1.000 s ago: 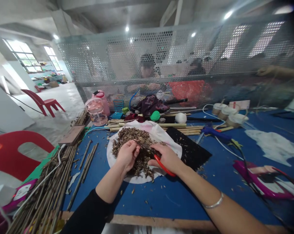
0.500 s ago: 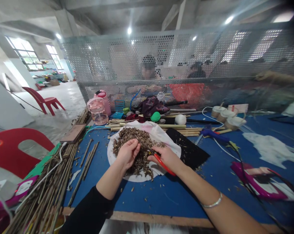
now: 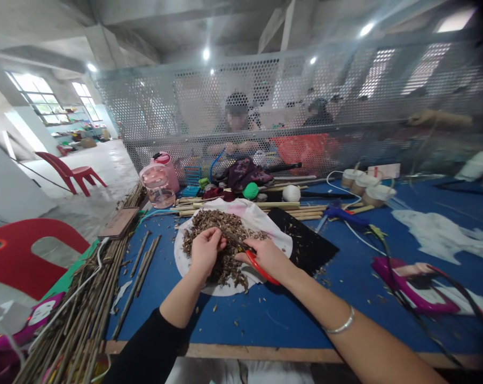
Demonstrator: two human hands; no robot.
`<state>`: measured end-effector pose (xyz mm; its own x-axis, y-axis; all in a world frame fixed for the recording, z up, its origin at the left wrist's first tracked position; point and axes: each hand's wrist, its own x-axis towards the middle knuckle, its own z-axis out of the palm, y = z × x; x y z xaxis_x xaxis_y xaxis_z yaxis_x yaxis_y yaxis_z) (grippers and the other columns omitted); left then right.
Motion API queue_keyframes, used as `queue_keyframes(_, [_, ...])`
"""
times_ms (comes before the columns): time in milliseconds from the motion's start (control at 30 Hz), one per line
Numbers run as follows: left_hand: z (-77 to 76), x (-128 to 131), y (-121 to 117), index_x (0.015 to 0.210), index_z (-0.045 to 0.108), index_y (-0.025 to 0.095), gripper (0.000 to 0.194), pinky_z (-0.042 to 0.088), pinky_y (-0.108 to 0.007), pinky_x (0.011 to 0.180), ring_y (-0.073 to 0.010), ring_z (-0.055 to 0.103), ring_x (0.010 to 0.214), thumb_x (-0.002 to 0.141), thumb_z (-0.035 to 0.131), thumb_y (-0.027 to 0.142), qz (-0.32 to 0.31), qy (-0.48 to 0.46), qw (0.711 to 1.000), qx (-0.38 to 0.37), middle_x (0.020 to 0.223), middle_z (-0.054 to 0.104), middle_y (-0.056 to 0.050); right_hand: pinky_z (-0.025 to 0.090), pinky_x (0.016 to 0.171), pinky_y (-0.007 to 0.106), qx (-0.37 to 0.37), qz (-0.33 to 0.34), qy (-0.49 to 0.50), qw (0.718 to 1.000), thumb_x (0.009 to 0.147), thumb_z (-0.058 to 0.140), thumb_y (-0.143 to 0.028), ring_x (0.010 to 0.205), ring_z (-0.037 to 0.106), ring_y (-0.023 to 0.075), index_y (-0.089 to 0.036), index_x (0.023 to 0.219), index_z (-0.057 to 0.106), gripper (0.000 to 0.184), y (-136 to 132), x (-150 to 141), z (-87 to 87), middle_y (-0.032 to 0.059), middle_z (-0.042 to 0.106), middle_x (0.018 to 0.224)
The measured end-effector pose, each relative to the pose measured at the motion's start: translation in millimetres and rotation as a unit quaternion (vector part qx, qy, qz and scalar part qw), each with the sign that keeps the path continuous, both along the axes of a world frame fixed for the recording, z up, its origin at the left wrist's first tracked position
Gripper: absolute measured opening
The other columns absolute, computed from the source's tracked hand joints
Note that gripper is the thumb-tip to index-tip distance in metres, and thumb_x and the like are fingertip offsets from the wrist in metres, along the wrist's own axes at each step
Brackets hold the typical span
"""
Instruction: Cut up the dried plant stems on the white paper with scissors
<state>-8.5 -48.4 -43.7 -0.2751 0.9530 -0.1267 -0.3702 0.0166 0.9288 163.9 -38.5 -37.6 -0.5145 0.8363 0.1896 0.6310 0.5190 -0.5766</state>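
A heap of dry brown plant bits [image 3: 213, 220] lies on a white cloth [image 3: 271, 221] on the blue tabletop. Above the heap, my right hand [image 3: 267, 257] grips red-handled scissors [image 3: 263, 268], whose dark blades point left toward my other hand. My left hand [image 3: 205, 249] is closed in a pinch at the heap's left side, close to the blade tips. Whatever sits between its fingertips is too small to make out. A silver bangle [image 3: 343, 322] circles my right wrist.
Long dry stalks [image 3: 81, 298] are piled along the left edge. A pink-tinted jug [image 3: 158, 186], yarn balls and sticks line the back before a perforated metal screen [image 3: 153, 128]. To the right are a black sheet [image 3: 305, 240], a blue glue gun [image 3: 347, 214] and a magenta box [image 3: 409, 288].
The view has shifted slightly. Both hands stay over the heap, with the left still pinched and the right still on the scissors near its fingertips.
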Motion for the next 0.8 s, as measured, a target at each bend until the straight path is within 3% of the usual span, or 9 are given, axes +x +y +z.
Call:
queue_keyframes(367, [-4.2,-5.2,-0.8,0.077,0.062,0.014,0.021,0.047,-0.022,0.053,-0.0114,0.056,0.053,0.070,0.061,0.034,0.021,0.186,0.981,0.054,0.060,0.060,0.000,0.041,0.060,0.023,0.001,0.032,0.005,0.999,0.077,0.055,-0.051,0.061,0.058,0.0151,-0.016,0.082,0.066,0.037,4.0,6.3,3.4,0.0047,0.066,0.066])
queue_keyframes(600, [-5.2,0.1,-1.6,0.070,0.059,0.015,0.017,0.049,-0.022,0.054,-0.0103,0.055,0.052,0.068,0.061,0.033,0.012,0.145,0.989,0.036,0.059,0.055,0.002,0.039,0.055,0.023,0.012,0.004,-0.041,0.999,0.079,0.051,-0.053,0.060,0.059,0.0162,-0.019,0.080,0.064,0.036,-0.7,3.6,4.6,0.0051,0.066,0.066])
queue_keyframes(800, [-3.1,0.8,-2.3,0.067,0.055,0.016,0.017,0.048,-0.021,0.052,-0.0088,0.052,0.051,0.071,0.057,0.032,0.010,0.157,0.986,0.044,0.057,0.051,0.003,0.038,0.058,0.025,0.069,-0.042,-0.115,0.990,0.079,0.048,-0.058,0.073,0.064,0.0218,-0.022,0.087,0.062,0.040,-5.3,-1.2,3.4,0.0072,0.068,0.075])
